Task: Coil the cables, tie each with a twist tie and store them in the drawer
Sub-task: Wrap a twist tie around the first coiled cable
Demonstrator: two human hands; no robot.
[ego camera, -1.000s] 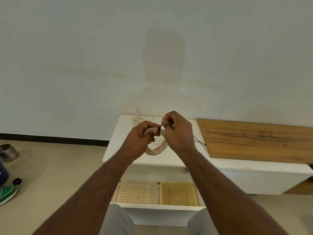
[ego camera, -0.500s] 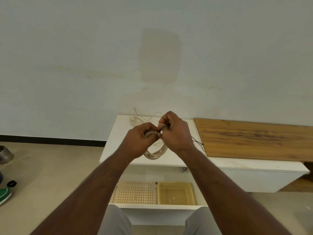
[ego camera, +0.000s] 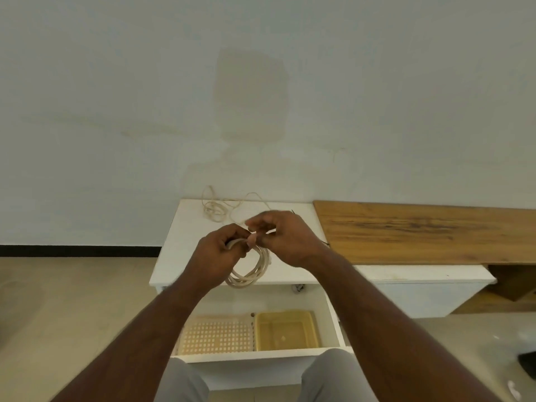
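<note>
Cream rubbery cable coiled in loops (ego camera: 249,271), held above white cabinet top (ego camera: 185,250); light and springy by the look, best pinched where loops cross. Gripped at its top by left hand (ego camera: 220,253); right hand (ego camera: 284,239) curled alongside, grasp unclear. Below, open white drawer (ego camera: 261,353); behind, loose thin cable (ego camera: 216,211), pale wall (ego camera: 116,111)

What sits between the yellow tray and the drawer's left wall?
In the head view, a perforated cream basket fills that stretch, beside the yellow tray in the open drawer.
</note>
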